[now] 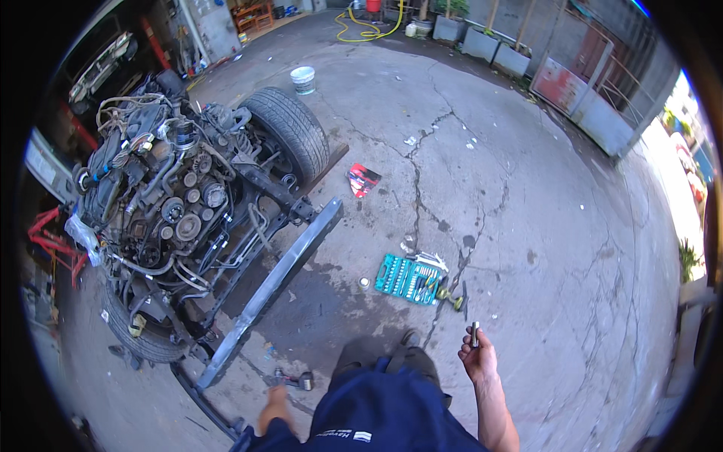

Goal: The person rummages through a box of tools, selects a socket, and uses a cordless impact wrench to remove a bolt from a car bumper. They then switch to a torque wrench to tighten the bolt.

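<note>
Out to the right, my right hand (480,363) is closed on a long socket (475,334), a dark metal cylinder standing upright between thumb and fingers. Low on the left, my left hand (276,407) is closed at a cordless impact wrench (295,380), black and grey with some red; its grip is partly hidden. On the concrete ahead lies an opened green socket set case (407,279) with rows of sockets. A yellow-green power tool (452,300) lies by the case's right end.
A stripped vehicle front with exposed engine (177,188), tyre (290,132) and metal crossbeam (271,290) fills the left. A red sheet (363,180), small can (364,283) and white bucket (303,80) stand or lie on the cracked floor. A metal gate (587,102) stands far right.
</note>
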A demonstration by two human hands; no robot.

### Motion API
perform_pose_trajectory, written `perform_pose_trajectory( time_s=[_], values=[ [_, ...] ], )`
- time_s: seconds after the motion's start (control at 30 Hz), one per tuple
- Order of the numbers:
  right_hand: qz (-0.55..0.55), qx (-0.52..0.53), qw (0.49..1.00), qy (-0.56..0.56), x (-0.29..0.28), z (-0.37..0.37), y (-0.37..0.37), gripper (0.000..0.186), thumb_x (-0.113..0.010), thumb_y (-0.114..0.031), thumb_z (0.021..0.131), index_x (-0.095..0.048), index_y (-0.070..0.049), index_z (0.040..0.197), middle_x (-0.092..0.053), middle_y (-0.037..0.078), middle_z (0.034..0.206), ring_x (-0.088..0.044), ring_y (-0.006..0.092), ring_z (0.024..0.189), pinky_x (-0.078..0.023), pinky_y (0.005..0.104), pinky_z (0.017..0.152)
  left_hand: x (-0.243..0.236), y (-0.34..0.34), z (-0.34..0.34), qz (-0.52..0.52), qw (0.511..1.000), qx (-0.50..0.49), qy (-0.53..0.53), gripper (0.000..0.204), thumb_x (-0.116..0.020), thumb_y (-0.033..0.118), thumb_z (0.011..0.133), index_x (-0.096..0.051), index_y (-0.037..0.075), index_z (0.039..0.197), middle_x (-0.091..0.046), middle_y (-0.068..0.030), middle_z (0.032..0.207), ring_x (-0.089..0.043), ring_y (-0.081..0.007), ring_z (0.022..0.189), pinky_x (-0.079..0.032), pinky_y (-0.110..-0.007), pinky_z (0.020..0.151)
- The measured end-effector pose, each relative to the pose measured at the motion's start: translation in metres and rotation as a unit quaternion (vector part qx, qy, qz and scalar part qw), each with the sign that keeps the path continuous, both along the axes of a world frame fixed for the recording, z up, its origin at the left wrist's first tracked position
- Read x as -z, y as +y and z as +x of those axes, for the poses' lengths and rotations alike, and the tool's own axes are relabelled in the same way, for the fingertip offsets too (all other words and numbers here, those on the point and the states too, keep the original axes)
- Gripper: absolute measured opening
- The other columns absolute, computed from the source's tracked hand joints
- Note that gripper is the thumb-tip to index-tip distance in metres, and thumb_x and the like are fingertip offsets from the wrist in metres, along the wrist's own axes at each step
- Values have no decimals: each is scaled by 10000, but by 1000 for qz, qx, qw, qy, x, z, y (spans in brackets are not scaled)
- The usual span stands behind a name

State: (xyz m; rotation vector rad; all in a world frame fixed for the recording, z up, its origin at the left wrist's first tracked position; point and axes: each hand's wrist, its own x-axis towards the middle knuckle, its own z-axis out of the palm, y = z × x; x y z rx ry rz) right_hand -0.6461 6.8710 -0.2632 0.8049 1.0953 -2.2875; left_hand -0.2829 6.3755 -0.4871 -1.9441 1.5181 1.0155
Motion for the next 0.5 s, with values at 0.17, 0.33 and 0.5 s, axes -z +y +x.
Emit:
perform_pose_trajectory(
  time_s=[0.17, 0.33, 0.5],
  values=[
    [149, -83, 977, 129, -25, -162, -16, 214, -601, -235, 997, -623, -43, 1088, -597, 3, 795, -510, 83, 632, -418, 238, 586, -20, -21, 16, 57, 983, -106, 138, 257, -538, 246, 905, -652, 110, 1091, -655, -49, 974, -641, -263, 867, -496, -470, 742],
    [188, -258, 936, 152, 0, -275, -103, 243, -574, -143, 980, -623, -11, 1177, -649, 13, 869, -516, 71, 665, -419, 237, 598, -91, 86, -335, -71, 875, -110, 465, 658, -632, 183, 937, -278, 118, 1488, -601, -153, 1204, -657, -226, 892, -554, -408, 742],
    [134, -375, 854, 336, 3, -414, -237, 461, -583, -56, 970, -469, 24, 1409, -649, 97, 1164, -635, 162, 1025, -524, 298, 866, -190, 121, -692, 320, 669, -52, 669, 495, -496, 267, 1049, -358, 53, 1473, -557, -170, 1358, -562, -249, 1220, -455, -396, 1037]
  ],
)
